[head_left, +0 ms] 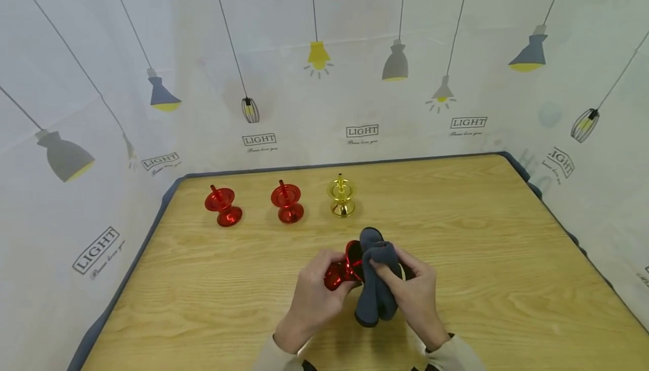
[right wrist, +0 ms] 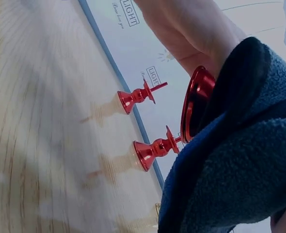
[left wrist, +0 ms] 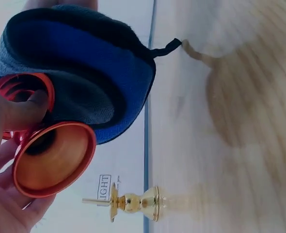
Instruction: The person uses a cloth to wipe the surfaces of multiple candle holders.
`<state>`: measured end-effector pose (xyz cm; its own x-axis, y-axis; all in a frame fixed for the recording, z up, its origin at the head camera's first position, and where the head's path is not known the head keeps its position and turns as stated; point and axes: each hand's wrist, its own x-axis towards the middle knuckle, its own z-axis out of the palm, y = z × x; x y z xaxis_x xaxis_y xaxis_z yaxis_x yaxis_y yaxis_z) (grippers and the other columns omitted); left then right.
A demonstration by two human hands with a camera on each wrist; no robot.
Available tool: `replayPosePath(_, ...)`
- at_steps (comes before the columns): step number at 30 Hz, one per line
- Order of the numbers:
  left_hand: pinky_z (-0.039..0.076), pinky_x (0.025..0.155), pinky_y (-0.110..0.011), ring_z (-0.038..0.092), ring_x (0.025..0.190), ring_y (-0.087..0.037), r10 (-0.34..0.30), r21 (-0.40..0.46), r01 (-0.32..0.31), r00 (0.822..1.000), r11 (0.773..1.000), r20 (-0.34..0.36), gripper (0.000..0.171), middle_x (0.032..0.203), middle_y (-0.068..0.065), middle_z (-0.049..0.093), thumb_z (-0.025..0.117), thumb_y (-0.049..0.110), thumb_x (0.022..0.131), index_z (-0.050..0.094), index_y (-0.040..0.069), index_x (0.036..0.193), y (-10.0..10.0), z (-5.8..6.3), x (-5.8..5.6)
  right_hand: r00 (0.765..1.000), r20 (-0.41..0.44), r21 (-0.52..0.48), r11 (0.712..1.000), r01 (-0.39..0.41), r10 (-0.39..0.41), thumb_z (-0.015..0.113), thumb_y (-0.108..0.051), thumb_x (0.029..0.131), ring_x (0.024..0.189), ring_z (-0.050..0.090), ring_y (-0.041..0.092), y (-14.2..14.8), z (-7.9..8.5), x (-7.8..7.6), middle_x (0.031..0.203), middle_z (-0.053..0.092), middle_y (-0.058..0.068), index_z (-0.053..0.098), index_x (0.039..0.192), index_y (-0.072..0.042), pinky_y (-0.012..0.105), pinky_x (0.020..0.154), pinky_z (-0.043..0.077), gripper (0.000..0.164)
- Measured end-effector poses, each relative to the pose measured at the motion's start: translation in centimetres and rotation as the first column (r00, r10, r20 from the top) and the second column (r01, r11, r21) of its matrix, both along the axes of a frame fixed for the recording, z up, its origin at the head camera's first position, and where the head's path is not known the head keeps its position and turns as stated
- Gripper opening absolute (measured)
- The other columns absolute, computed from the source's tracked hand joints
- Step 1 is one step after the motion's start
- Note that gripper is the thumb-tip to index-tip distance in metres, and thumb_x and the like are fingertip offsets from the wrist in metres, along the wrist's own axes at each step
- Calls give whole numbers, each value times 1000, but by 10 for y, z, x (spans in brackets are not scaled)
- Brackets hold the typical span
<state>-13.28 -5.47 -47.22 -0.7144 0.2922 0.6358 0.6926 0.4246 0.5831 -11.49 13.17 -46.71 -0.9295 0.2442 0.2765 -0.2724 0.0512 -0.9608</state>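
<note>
My left hand (head_left: pixel 316 289) grips a shiny red candle holder (head_left: pixel 334 276), tilted sideways over the table. Its hollow base faces the left wrist camera, where the holder's rim (left wrist: pixel 80 182) shows between the fingers. In my right hand (head_left: pixel 418 292) is a folded dark blue cloth (head_left: pixel 375 298), pinched with the thumb on top. The cloth lies against the dish end of the red candle holder and covers part of it. A small loop (left wrist: pixel 167 48) hangs from the cloth's edge in the left wrist view.
Two more red candle holders, one at the far left (head_left: pixel 228 215) and one beside it (head_left: pixel 290 213), stand upright on the wooden table (head_left: pixel 203 303). A gold candle holder (head_left: pixel 343 208) stands to their right. Behind rises a white curtain (head_left: pixel 284 78) printed with lamps.
</note>
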Motion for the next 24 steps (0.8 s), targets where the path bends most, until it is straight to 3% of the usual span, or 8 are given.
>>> replayPosePath(4,58,75,-26,67,86,-12,-20,-55,20,1000,998,-1,40,98,-3,70,89,8,76,66,7,108,-5,4,-1,1000,12,14,1000,-14,14,81,3,82,102,71,6,0,-1,-1,107,75,-12,73,120,-1,21,86,57,39)
replayPosePath(13,57,78,-29,66,87,-11,-120,-158,145,980,977,156,33,101,-2,72,80,11,87,67,7,117,-16,14,-2,995,7,20,995,-97,97,79,5,83,104,70,6,4,-2,-2,108,75,-12,72,120,2,24,87,58,38)
replayPosePath(18,56,81,-31,65,86,-8,-154,-198,188,972,962,175,26,98,0,72,75,14,91,68,9,116,-19,16,-4,990,-42,36,990,-136,137,77,8,82,106,70,5,6,-5,-3,110,75,-13,71,120,5,23,87,58,38)
replayPosePath(21,56,81,-29,65,87,-8,-174,-172,215,959,961,224,26,99,0,72,74,12,93,67,9,117,-17,14,-4,991,-84,60,993,-97,102,78,9,80,101,71,4,5,-6,-3,107,75,-14,73,117,5,22,83,58,38)
replayPosePath(24,56,79,-27,65,89,-10,-176,-99,215,937,972,301,36,102,-1,71,78,9,88,65,10,122,-10,10,-2,993,-113,63,997,-37,44,78,11,79,95,72,4,4,-5,-2,104,75,-14,74,115,4,21,77,59,37)
